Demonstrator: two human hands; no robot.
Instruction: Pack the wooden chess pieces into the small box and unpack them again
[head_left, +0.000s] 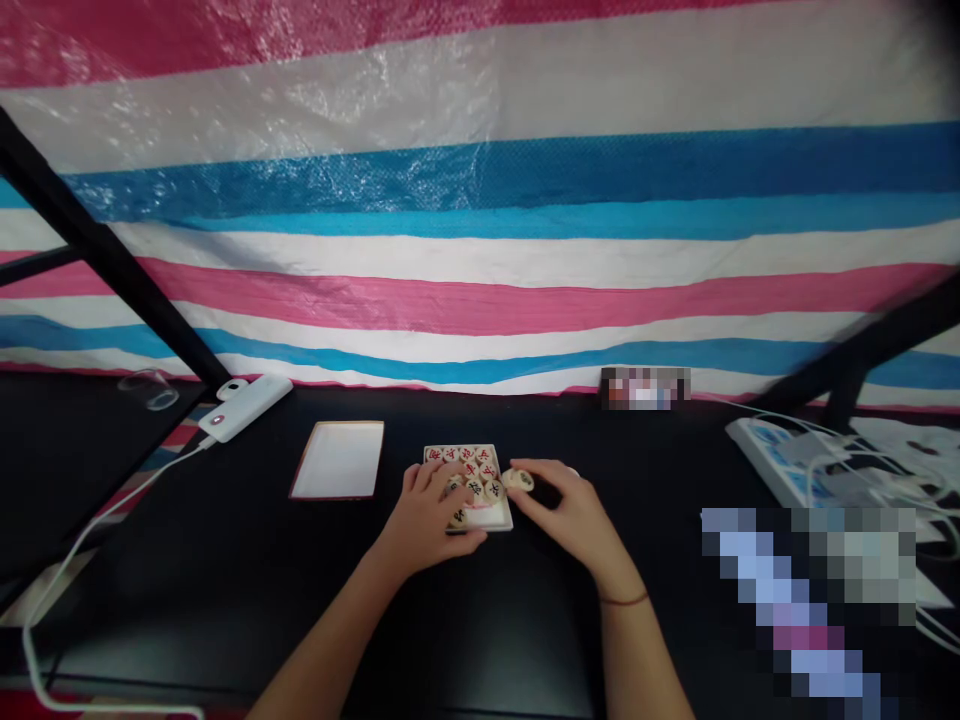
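Note:
A shallow white box (pixel 495 520) lies on the black table, with several round Chinese chess pieces (pixel 466 455) in rows, some marked in red and some in black. Over the box's left side rests my left hand (pixel 427 520), fingers spread across the pieces and thumb by the front edge; part of the box is hidden under it. Just right of the box, my right hand (pixel 566 515) pinches pale Chinese chess pieces (pixel 519 481) between thumb and fingers; how many is unclear. Another pale bit shows behind its knuckles.
An open box lid (pixel 339 460) lies left of the box. Farther left is a white power bank (pixel 247 408) with a cable. A power strip (pixel 780 465) with tangled white cables sits at right. Striped sheeting (pixel 480 300) hangs behind the table.

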